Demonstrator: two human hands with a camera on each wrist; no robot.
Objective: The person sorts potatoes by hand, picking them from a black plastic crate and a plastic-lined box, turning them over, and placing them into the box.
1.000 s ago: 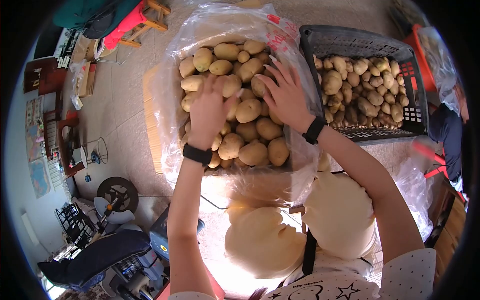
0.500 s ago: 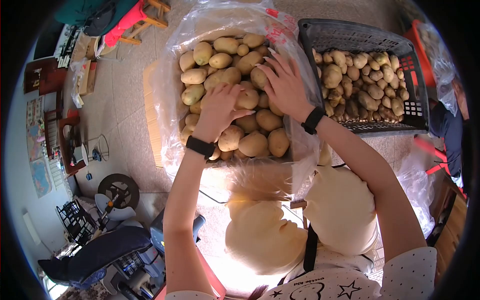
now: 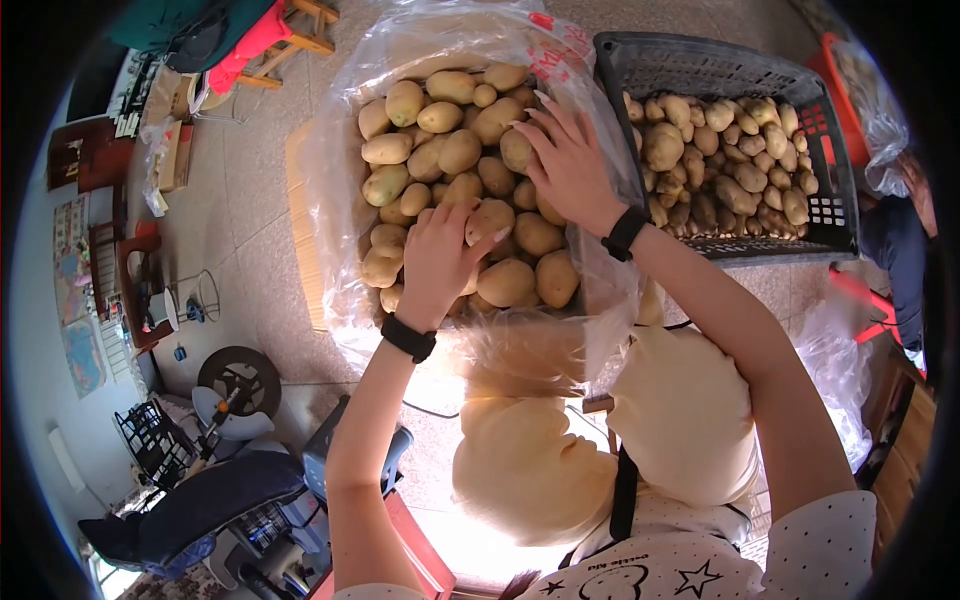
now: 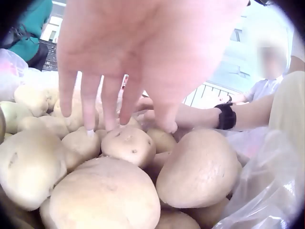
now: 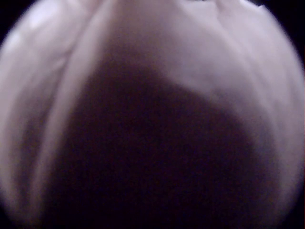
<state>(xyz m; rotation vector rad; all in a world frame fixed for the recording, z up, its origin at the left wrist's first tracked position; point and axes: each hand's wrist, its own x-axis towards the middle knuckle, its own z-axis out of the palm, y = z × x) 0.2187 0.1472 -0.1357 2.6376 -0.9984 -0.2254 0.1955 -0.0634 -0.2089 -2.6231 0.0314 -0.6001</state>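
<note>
My left hand point(image 3: 440, 255) lies over the near-left part of a heap of potatoes in a plastic-lined box point(image 3: 340, 170). Its fingertips and thumb are right at a round potato point(image 3: 490, 222). In the left wrist view, the fingers point(image 4: 109, 98) point straight down, with their tips close behind a potato with dark eyes point(image 4: 128, 145). My right hand point(image 3: 577, 175) rests at the right side of the heap, fingers extended and their tips by a potato point(image 3: 516, 150). The right wrist view is dark and blurred, with only pale plastic-like folds point(image 5: 71, 86) showing.
A black plastic crate point(image 3: 700, 70) of smaller potatoes stands right of the box. Clear plastic lining point(image 3: 600, 290) spreads over the box edges. Beyond the crate are a red container point(image 3: 850, 120) and part of another person point(image 3: 890, 250). A wheel point(image 3: 240, 380) is at lower left.
My left hand has drawn back toward me across the heap, uncovering potatoes in the middle and left. My right hand has stayed nearly in place at the right side.
</note>
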